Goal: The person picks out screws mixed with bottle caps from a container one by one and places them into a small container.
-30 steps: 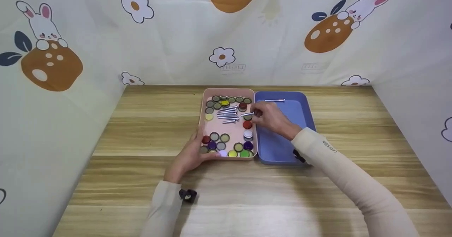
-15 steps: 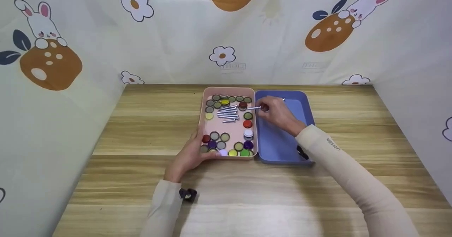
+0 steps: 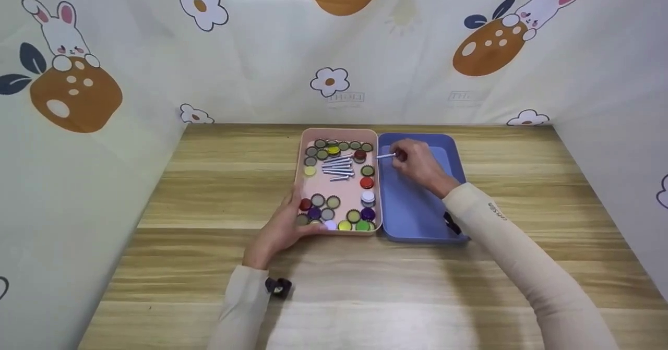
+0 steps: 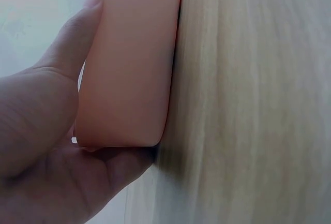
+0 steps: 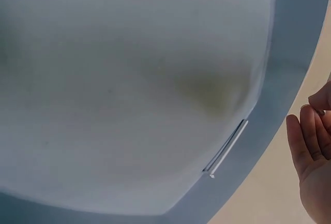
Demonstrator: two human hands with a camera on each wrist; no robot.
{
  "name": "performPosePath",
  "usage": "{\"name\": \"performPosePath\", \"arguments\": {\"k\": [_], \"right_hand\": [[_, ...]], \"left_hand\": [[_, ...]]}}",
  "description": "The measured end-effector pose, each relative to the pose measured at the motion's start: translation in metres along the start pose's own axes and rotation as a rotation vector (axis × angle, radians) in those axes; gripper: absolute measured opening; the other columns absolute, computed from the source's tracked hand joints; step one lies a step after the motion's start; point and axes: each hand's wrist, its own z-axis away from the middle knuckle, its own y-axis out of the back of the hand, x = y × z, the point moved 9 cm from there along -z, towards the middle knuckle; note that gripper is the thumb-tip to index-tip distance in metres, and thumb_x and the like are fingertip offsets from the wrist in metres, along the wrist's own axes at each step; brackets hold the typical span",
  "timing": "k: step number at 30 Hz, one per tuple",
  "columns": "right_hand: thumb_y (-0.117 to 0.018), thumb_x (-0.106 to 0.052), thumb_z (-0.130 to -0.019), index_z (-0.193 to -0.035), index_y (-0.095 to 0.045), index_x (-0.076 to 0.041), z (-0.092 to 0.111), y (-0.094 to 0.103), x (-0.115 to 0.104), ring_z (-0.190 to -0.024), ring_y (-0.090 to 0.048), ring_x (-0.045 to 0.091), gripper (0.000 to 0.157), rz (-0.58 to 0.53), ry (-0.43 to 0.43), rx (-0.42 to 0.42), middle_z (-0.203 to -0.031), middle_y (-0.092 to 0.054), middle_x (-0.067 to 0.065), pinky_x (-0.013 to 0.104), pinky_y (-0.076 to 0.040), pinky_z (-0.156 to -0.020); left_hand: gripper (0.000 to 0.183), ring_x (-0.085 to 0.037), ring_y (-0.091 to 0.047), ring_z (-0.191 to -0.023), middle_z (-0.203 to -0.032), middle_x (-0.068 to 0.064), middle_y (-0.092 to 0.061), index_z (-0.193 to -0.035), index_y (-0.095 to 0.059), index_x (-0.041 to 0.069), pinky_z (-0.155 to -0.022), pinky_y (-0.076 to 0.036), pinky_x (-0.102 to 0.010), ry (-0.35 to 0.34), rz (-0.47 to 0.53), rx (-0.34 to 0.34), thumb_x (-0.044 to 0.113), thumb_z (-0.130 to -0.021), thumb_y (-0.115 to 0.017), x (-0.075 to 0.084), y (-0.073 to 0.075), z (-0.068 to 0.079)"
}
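Observation:
My left hand grips the near left corner of a pink tray, thumb along the front rim and fingers round the side. In the left wrist view the thumb lies along the top of the tray's outer wall. Several silver nails lie side by side inside, with bottle caps around them. Over the far part of the blue tray, my right hand pinches a silver nail, which points left. Another nail lies in the blue tray's corner, hidden in the head view.
Both trays stand side by side on a wood-grain table, their long sides together. A printed cloth hangs behind the table and along both sides. Dark wrist cameras sit on the wrists.
My right hand has carried the nail from above the pink tray's right edge rightward and slightly away, over the blue tray. My left hand keeps its place on the pink tray.

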Motion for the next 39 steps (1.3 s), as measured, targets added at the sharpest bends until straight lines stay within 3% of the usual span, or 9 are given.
{"name": "performPosePath", "arguments": {"k": [7,15,30,39], "right_hand": [[-0.064,0.007,-0.082,-0.099,-0.070,0.008,-0.001,0.000,0.007,-0.083,-0.069,0.032,0.017,-0.015,0.002,0.005,-0.091,-0.072,0.023,0.043,-0.060,-0.075],[-0.062,0.008,-0.082,-0.099,-0.070,0.009,-0.003,0.003,0.016,-0.082,-0.069,0.032,0.019,-0.012,-0.031,0.031,-0.091,-0.072,0.024,0.044,-0.060,-0.074],[-0.061,0.008,-0.084,-0.100,-0.070,0.009,-0.001,-0.002,0.037,-0.084,-0.068,0.033,0.019,0.024,-0.104,-0.004,-0.092,-0.072,0.024,0.045,-0.058,-0.076],[-0.061,0.006,-0.085,-0.099,-0.069,0.009,-0.003,0.001,0.048,-0.083,-0.068,0.033,0.016,0.047,-0.119,0.007,-0.090,-0.072,0.024,0.046,-0.057,-0.076]], "left_hand": [[0.126,-0.039,-0.014,-0.155,-0.169,-0.020,-0.002,-0.161,0.009,0.012,-0.126,-0.017,-0.052,-0.041,-0.020,0.012,0.040,-0.080,-0.083,0.002,0.001,-0.001],[0.124,-0.039,-0.015,-0.155,-0.169,-0.019,-0.003,-0.161,0.008,0.015,-0.126,-0.018,-0.051,-0.022,-0.014,0.007,0.039,-0.080,-0.083,0.001,0.000,-0.001],[0.124,-0.038,-0.015,-0.155,-0.169,-0.020,-0.004,-0.161,0.009,0.016,-0.126,-0.017,-0.051,-0.001,-0.013,0.000,0.040,-0.081,-0.082,0.000,0.000,0.001],[0.126,-0.036,-0.019,-0.155,-0.169,-0.019,-0.008,-0.161,0.009,0.016,-0.126,-0.018,-0.050,-0.051,0.007,0.014,0.036,-0.080,-0.084,0.005,0.001,0.000]]}}
